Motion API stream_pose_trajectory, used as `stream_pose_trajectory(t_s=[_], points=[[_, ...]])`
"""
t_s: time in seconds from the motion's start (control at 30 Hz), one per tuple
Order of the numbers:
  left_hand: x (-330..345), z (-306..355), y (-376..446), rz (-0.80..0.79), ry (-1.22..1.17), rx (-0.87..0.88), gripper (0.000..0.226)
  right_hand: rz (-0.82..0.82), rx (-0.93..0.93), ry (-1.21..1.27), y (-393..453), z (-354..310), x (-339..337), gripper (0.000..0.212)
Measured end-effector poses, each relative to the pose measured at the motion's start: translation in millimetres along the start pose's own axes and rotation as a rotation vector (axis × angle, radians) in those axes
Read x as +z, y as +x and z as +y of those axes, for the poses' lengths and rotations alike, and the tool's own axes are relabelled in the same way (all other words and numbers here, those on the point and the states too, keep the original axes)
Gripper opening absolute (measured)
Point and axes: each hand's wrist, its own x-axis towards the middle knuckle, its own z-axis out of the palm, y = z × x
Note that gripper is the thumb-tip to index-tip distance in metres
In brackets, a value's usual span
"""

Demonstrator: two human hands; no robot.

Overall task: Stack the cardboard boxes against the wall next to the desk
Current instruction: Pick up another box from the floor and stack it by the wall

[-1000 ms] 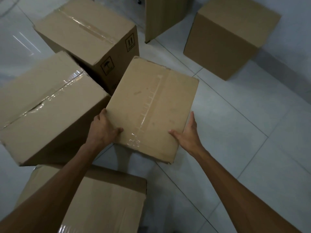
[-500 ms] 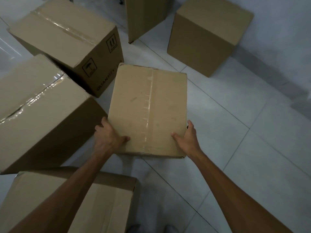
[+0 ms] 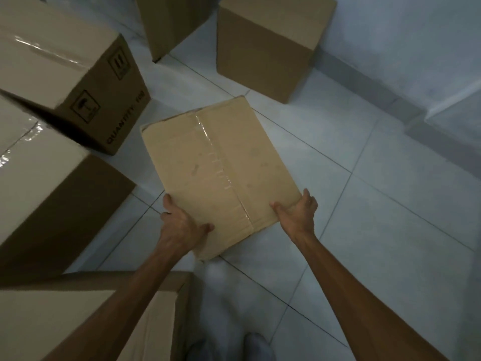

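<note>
Both hands grip one taped cardboard box [image 3: 218, 173] by its near end, holding it over the pale tiled floor [image 3: 377, 204] with its long axis running away from the person and skewed toward the upper left. The left hand [image 3: 182, 225] clasps the near left corner: its thumb lies flat across the top face, pointing right, while the fingers [image 3: 168, 201] curl over the left edge and down the side, where their tips are hidden. The right hand [image 3: 296, 212] cups the near right corner, the thumb laid on the top face and pointing left, the fingers wrapped round the right edge with only the knuckles and one raised fingertip showing; how far they reach underneath cannot be told. A strip of clear tape [image 3: 221, 168] runs along the middle of the held box's top. Whether the box's underside touches the floor cannot be told from this view. Around it stand other cartons: a printed box [image 3: 65, 74] with handling symbols at upper left, a large taped box [image 3: 46, 188] at the left edge, another box [image 3: 78, 321] partly beneath the left forearm at lower left, a plain box [image 3: 265, 48] standing close to the wall [image 3: 403, 35] at upper right, and a flat upright piece of cardboard [image 3: 166, 24] just left of that. The held box is well apart from the wall and near the plain box.
</note>
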Motion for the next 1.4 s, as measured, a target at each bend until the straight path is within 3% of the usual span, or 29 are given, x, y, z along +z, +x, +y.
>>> stream_pose_trajectory(t_s=[0.2, 0.37, 0.5, 0.73, 0.83, 1.03, 1.2, 1.4], points=[[21, 6, -5, -0.038, -0.118, -0.065, 0.124, 0.046, 0.159, 0.275, -10, 12, 6, 0.12], [27, 5, 2, -0.061, -0.196, -0.102, 0.114, 0.085, 0.092, 0.411, -22, 10, 30, 0.089], [19, 1, 4, -0.054, -0.137, -0.042, 0.104, 0.105, 0.08, 0.488, -20, 4, 35, 0.089], [-26, 33, 22, 0.195, -0.034, 0.067, 0.096, 0.076, 0.071, 0.455, -4, 9, 26, 0.092], [-47, 44, 33, 0.321, 0.142, 0.257, 0.089, 0.059, 0.037, 0.424, 6, 7, 22, 0.092], [-77, 67, 85, 0.2, 0.318, 0.511, 0.087, -0.012, -0.014, 0.396, 29, -2, 8, 0.089], [-83, 92, 118, 0.086, 0.392, 0.452, 0.096, -0.077, -0.016, 0.377, 43, 0, 1, 0.089], [-82, 90, 132, 0.071, 0.495, 0.463, 0.1, -0.133, -0.021, 0.354, 54, 2, -3, 0.095]])
